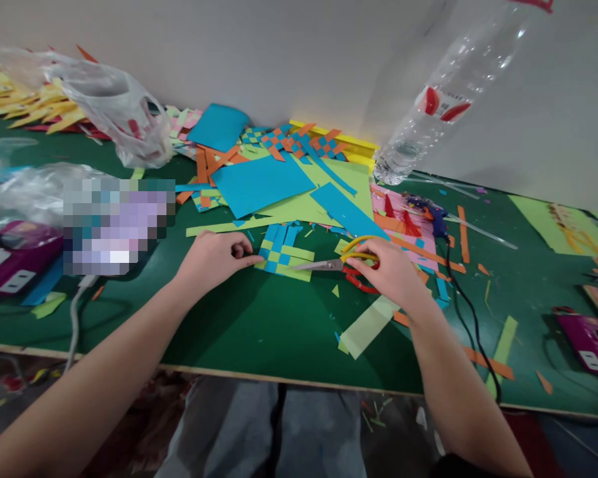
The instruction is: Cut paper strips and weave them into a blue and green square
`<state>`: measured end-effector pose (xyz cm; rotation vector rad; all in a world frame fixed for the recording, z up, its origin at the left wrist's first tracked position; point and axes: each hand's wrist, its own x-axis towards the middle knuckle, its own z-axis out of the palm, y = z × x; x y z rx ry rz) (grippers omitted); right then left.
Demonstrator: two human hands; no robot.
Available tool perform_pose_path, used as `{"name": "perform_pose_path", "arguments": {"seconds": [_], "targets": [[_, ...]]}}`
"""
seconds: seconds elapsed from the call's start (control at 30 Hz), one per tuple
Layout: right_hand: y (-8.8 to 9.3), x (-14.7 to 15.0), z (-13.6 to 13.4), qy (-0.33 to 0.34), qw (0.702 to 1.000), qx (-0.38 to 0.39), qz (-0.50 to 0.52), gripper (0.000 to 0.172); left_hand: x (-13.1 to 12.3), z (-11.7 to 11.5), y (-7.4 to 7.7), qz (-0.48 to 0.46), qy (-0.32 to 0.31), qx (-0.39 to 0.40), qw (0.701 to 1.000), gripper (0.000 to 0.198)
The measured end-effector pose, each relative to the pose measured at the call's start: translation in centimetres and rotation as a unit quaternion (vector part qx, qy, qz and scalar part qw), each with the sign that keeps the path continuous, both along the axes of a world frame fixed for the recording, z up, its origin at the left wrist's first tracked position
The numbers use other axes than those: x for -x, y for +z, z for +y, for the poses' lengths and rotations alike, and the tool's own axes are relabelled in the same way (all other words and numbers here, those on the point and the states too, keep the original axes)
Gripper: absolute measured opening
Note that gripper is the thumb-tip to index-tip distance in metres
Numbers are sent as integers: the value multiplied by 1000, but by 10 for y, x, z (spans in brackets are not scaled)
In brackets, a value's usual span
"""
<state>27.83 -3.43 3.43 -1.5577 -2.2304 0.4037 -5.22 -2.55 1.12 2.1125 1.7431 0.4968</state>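
A small woven paper piece (278, 257), checkered in blue and lime green with loose strip ends, lies on the green table. At its left edge my left hand (218, 257) has thumb and fingertips closed on the paper; the other fingers are curled. My right hand (396, 269) grips a pair of scissors (333, 265) with yellow and red handles. The blades point left, and their tips lie over the lower right strips of the weave. Whether the blades are parted is hard to see. Nearby, a pale green paper strip (369, 326) lies under my right wrist.
Blue paper sheets (264, 184) and finished-looking checkered weaves (303, 143) pile up behind. A clear plastic bottle (448, 99) stands at back right. Plastic bags (124, 113), a blurred-out device (119, 226) with a cable and a purple box (22, 255) are left; a black cord (466, 299) runs right.
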Motion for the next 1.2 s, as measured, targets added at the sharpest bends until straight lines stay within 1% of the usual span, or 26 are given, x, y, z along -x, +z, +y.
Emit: {"name": "perform_pose_path", "arguments": {"seconds": [0.13,0.3,0.53,0.73,0.8,0.93,1.03,1.1,1.2], "targets": [[-7,13,-2,17,1000,-19,-4,19,-1,0,1,1,1,2,1000,33],[-10,17,-3,31,999,-3,-8,19,-1,0,0,0,-2,1,1000,33],[-1,9,0,26,999,35,-10,18,0,0,-1,1,-3,-3,1000,33],[5,0,-1,19,997,75,8,19,0,1,-2,3,-4,-10,1000,33],[3,0,0,18,997,68,6,19,0,1,-2,4,-3,-7,1000,33],[-7,9,1,-2,1000,21,-2,21,-1,0,0,5,-2,-4,1000,33],[-14,15,1,2,1000,6,-11,20,-1,0,2,8,-1,-1,1000,33],[-14,16,1,12,1000,10,-11,20,-1,-1,2,8,-5,-1,1000,34],[-8,13,1,16,1000,16,-7,21,0,-1,2,8,-12,-6,1000,35]]}}
